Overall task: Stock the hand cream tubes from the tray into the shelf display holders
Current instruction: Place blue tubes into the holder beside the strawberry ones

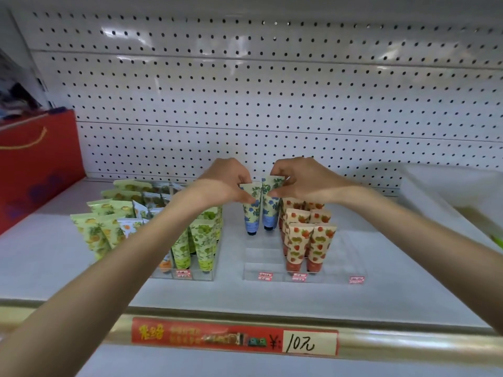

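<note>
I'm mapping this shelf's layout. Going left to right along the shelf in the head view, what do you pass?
red bag → yellow fruit tubes → green tubes → blue flower tubes → strawberry tubes → white tray

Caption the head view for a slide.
Left hand and right hand pinch two blue-flowered hand cream tubes, caps down, in the clear display holder beside strawberry-print tubes.
</note>
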Demonstrator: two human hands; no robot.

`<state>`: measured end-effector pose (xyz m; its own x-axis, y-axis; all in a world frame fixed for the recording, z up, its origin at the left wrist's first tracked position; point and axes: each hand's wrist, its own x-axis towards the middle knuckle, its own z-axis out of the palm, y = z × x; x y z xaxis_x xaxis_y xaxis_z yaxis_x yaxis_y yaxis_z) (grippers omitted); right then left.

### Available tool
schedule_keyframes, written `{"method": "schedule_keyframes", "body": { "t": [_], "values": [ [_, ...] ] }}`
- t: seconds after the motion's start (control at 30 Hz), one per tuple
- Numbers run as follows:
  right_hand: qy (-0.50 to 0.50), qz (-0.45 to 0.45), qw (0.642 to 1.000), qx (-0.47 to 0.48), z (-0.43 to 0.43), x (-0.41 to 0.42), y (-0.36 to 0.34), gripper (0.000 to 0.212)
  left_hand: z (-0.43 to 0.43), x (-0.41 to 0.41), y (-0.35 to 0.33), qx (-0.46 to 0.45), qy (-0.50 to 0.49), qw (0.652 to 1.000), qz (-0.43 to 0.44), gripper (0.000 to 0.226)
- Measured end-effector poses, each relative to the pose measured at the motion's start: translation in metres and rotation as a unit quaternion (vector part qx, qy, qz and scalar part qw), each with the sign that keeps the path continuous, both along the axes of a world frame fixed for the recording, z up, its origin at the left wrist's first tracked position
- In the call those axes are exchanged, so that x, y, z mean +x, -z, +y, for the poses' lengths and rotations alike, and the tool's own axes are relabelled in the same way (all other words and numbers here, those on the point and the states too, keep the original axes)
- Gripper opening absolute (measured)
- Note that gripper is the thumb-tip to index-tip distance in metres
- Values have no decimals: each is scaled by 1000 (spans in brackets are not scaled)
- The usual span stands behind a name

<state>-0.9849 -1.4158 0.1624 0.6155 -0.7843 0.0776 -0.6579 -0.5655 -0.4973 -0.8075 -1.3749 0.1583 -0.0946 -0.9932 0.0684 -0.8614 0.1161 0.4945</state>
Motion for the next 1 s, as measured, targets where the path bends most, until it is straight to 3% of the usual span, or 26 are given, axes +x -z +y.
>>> {"method": "schedule_keyframes", "body": {
  "t": [0.4,0.6,1.0],
  "values": [
    [15,85,996,-10,-5,7,2,15,-6,-1,12,24,11,1000,-2,12],
    [18,120,993,-5,-5,11,3,20,-11,1,19,40,6,999,-19,26],
    [38,165,985,-41,0,16,6,31,-17,-1,25,36,12,998,-40,24]
  ]
}}
